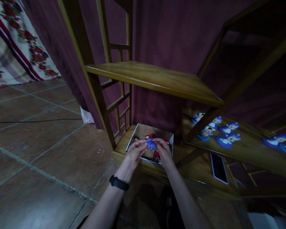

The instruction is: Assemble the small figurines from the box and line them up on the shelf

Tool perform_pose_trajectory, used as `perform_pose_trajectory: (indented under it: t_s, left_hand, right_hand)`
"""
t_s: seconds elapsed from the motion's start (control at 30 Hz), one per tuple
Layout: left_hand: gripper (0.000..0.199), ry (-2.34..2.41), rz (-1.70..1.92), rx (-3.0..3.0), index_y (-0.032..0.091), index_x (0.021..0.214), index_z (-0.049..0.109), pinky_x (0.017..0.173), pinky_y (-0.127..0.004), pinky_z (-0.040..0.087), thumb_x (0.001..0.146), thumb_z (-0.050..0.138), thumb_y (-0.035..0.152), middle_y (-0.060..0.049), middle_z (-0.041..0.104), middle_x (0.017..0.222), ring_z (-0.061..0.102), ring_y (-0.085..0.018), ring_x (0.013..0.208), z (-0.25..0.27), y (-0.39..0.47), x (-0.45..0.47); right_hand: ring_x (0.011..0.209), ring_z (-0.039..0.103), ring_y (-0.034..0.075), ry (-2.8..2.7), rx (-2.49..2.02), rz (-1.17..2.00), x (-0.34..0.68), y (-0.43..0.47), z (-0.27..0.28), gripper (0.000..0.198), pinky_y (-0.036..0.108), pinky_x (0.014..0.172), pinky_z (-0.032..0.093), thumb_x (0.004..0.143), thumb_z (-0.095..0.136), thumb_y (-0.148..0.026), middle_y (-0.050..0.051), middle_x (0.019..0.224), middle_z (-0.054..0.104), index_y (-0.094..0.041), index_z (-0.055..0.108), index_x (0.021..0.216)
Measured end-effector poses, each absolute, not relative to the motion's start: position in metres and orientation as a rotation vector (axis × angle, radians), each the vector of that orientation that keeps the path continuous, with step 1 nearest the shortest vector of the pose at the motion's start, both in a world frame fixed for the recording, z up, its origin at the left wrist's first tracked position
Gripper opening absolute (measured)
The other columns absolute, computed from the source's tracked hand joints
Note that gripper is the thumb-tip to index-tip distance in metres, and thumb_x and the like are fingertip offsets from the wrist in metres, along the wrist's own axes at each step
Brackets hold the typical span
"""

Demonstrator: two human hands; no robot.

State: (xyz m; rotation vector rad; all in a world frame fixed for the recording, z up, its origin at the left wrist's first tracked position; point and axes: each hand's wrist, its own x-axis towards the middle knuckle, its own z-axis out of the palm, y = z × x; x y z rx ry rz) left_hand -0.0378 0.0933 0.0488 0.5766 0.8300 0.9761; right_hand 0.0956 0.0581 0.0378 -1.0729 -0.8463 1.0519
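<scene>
Both my hands pinch a small purple-blue figurine point(151, 144) above an open cardboard box point(143, 128). My left hand point(136, 151) grips its left side between thumb and fingers, with a black band on that wrist. From the other side, my right hand point(163, 151) has its fingers closed on the figurine's right edge. Inside the box lie several small figures with red and black parts, partly covered by my hands. The box rests on the lowest wooden shelf.
Above the box juts a wooden shelf board point(143, 74). To the right, several blue and purple figurines point(228, 140) stand on another shelf. A phone point(218, 168) with a purple edge lies below them. A black cable point(38, 121) crosses the tiled floor.
</scene>
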Motion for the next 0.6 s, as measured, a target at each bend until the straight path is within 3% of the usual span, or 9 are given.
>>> perform_pose_trajectory:
  t_s: [0.2, 0.6]
  left_hand:
    - [0.013, 0.867, 0.899, 0.560, 0.013, 0.082, 0.064, 0.048, -0.014, 0.045, 0.070, 0.067, 0.014, -0.001, 0.063, 0.058, 0.058, -0.007, 0.049, 0.049, 0.096, -0.041]
    - [0.005, 0.856, 0.898, 0.443, 0.012, 0.080, 0.061, 0.044, -0.015, 0.044, 0.075, 0.062, 0.015, 0.000, 0.061, 0.055, 0.056, -0.006, 0.044, 0.045, 0.098, -0.042]
  right_hand:
    - [0.074, 0.059, 0.015, -0.823, -1.085, 1.159, 0.088, 0.058, 0.038, 0.024, 0.028, 0.064, 0.051, 0.070, 0.062, -0.039, 0.001, 0.090, 0.064, -0.022, 0.063, 0.088]
    - [0.062, 0.061, 0.012, -0.761, -1.163, 1.257, 0.089, 0.059, 0.027, 0.038, 0.026, 0.061, 0.051, 0.064, 0.069, -0.045, 0.000, 0.073, 0.064, -0.020, 0.061, 0.091]
